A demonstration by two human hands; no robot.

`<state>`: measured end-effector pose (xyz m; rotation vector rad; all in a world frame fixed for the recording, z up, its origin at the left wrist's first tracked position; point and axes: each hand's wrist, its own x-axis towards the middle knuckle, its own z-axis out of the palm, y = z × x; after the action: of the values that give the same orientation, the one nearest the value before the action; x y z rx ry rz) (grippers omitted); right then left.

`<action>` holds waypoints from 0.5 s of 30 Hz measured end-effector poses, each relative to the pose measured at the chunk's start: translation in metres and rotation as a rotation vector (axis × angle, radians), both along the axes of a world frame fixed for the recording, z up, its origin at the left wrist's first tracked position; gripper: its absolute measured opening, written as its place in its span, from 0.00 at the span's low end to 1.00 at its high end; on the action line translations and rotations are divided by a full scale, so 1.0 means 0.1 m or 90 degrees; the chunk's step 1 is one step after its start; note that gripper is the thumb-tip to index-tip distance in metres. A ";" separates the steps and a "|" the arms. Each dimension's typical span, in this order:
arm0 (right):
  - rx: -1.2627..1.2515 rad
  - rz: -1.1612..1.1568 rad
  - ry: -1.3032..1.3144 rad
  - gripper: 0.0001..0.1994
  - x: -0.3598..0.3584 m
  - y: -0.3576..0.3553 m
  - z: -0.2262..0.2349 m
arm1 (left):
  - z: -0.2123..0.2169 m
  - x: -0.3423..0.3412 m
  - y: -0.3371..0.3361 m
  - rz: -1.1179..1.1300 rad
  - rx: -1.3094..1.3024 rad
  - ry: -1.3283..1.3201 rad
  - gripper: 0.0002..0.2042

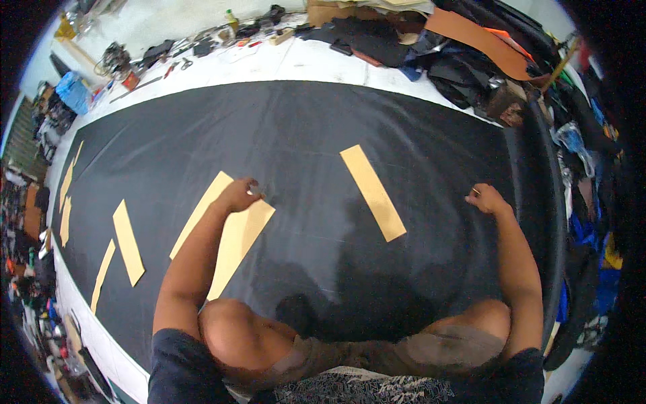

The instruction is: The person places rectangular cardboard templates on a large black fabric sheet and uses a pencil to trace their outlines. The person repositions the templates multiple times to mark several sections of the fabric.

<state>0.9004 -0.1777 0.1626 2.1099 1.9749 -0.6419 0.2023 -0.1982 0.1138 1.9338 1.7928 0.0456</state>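
A large black sheet (303,141) of smooth material is spread under both my hands. My left hand (239,195) is curled closed above the top of a wide yellow strip (242,236); a small greyish bit shows at its fingertips, too small to name. Under that forearm lies a second yellow strip (198,215), partly hidden. Over the sheet's right side, my right hand (488,200) is pinched closed on something tiny and pale that I cannot make out. Between the hands, a separate yellow strip (373,193) lies slanted on the sheet.
More yellow pieces, among them a narrow strip (128,242), lie toward the left edge. Scissors (186,64) and small tools line the white surface (222,71) behind. Folded dark materials and a brown piece (474,42) are heaped at the far right. My bent knees (235,337) border the near side.
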 end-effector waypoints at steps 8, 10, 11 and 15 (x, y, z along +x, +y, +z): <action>0.291 0.101 0.016 0.14 0.93 0.04 -0.53 | -0.27 -1.22 -1.03 0.323 0.077 0.065 0.24; 0.117 0.138 0.030 0.13 0.44 -0.02 -0.77 | -0.43 -1.48 -1.94 0.481 0.144 0.077 0.23; 0.121 0.138 0.017 0.13 0.52 -0.06 -0.75 | -0.56 -1.57 -2.20 0.561 0.180 0.084 0.24; 0.007 0.119 -0.030 0.18 0.42 0.03 -0.46 | -0.79 -1.96 -3.10 0.784 0.195 0.134 0.25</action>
<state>0.9429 -0.1747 0.1167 1.8981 2.1201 -0.5423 0.0065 -0.5083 0.0343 0.7046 2.9604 0.5602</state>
